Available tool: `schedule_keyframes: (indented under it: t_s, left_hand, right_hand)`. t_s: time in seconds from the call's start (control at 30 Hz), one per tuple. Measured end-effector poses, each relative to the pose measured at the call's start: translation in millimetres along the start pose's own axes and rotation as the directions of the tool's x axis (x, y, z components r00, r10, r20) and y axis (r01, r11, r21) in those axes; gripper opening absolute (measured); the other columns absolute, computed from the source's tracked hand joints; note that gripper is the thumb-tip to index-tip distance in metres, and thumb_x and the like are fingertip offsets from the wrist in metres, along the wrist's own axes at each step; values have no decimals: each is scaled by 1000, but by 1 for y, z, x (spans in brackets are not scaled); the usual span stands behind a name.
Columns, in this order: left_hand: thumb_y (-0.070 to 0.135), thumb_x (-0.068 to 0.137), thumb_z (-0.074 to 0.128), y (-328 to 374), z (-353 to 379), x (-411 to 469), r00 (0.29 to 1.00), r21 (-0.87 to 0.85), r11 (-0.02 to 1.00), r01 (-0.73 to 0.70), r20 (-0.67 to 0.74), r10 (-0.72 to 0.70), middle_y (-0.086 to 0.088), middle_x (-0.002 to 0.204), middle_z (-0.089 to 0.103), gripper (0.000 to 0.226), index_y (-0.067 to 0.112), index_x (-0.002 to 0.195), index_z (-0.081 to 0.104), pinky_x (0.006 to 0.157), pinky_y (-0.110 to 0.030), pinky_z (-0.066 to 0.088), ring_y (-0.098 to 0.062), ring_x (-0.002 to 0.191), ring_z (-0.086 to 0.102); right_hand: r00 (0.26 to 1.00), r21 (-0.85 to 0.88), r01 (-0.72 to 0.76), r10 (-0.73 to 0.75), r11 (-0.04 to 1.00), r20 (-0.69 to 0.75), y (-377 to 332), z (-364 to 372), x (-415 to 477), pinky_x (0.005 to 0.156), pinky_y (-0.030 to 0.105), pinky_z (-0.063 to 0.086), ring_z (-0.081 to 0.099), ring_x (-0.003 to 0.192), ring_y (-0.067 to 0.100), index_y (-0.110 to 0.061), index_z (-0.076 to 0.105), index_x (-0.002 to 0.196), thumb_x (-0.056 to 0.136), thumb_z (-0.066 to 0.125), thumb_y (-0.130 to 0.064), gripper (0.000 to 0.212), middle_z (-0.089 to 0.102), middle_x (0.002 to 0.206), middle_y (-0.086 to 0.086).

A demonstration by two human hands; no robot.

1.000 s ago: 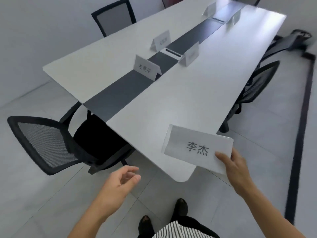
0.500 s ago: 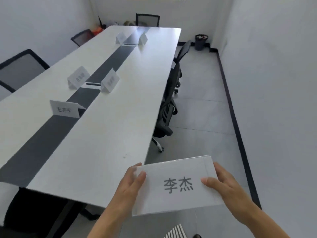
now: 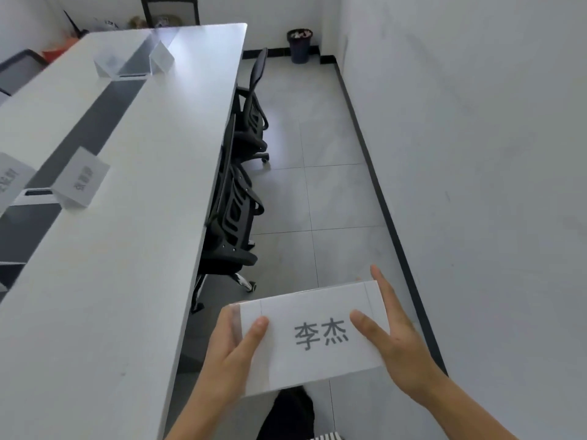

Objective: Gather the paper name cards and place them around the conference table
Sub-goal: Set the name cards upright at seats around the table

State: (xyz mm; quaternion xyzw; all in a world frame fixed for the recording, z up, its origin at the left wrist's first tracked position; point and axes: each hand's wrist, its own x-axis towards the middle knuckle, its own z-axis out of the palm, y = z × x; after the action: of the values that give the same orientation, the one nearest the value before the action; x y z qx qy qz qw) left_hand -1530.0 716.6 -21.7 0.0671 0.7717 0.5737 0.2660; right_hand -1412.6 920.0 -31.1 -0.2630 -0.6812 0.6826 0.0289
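Beside the conference table (image 3: pixel 133 236), out over the floor off its long edge, I've got the name card (image 3: pixel 313 336) pinched at both short ends. My left hand (image 3: pixel 233 354) has thumb on the printed face and fingers behind; my right hand (image 3: pixel 395 341) grips the same way. It looks like thin, light paper, matte white with fold creases, so I'd keep hold near the ends, gently, to avoid buckling. Folded cards (image 3: pixel 81 177) stand along the table's dark centre strip (image 3: pixel 95 112).
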Motion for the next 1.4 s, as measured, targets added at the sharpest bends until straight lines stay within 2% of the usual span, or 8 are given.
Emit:
schedule_keyframes:
  t_s: [0.1,0.23,0.43,0.7,0.93,1.13,1.27,1.4]
  left_hand:
    - [55,69,64,14,7,57,1000,-12,1000,13,22,-13,-4,103,66,51,19,105,56,69,-31,58,-18,90,69]
    - [38,86,63,46,22,140,999,-24,999,-42,31,42,-2,96,65,28,16,102,58,61,-21,55,-13,83,69]
    - [33,86,64,120,43,249,981,-26,995,-100,162,103,10,94,71,22,17,100,59,66,-28,57,-13,84,71]
    - [26,89,60,178,99,393,977,-55,997,-63,200,73,5,92,73,14,15,98,58,62,-23,55,-13,81,72]
    - [26,90,61,242,165,536,994,-44,997,-57,93,61,2,89,71,15,14,98,57,62,-22,53,-11,81,70]
    - [23,88,63,303,192,639,998,-89,995,-35,-62,29,0,89,72,13,14,97,62,64,-27,52,-13,76,70]
    - [29,84,69,320,189,708,990,-128,991,30,-135,-47,0,88,74,17,18,95,63,63,-30,54,-19,79,72]
    - [25,87,64,334,185,799,987,-137,988,74,-129,-92,4,88,75,10,20,96,64,61,-26,54,-15,77,72]
  right_hand:
    - [999,-22,25,-26,999,-46,-6,-10,52,108,36,43,48,129,3,-68,14,138,65,58,-78,85,38,145,-30]
    - [987,75,-95,103,993,-126,-32,-29,129,107,35,41,52,124,7,-61,22,140,80,50,-69,67,44,143,-20]
    - [967,217,-155,193,964,-166,-80,-70,223,75,20,47,57,99,-7,-44,31,145,80,49,-57,69,54,115,-30]
    - [960,253,1,70,968,-270,-104,-131,348,69,13,54,67,97,-6,-43,26,146,81,64,-49,76,66,112,-22]
    - [985,303,-58,103,951,-137,-160,-219,519,82,28,58,70,98,8,-52,41,133,76,57,-52,59,65,120,-11]
    - [984,320,-171,176,932,15,-205,-271,651,93,50,54,70,103,25,-34,58,123,77,67,-48,49,75,106,0]
    - [957,147,-215,179,965,229,-228,-291,734,95,43,54,70,105,19,-30,54,121,84,68,-39,40,74,111,-4]
    - [959,164,-194,152,967,237,-248,-296,828,93,46,55,70,104,26,-22,59,119,70,77,-41,56,73,113,4]
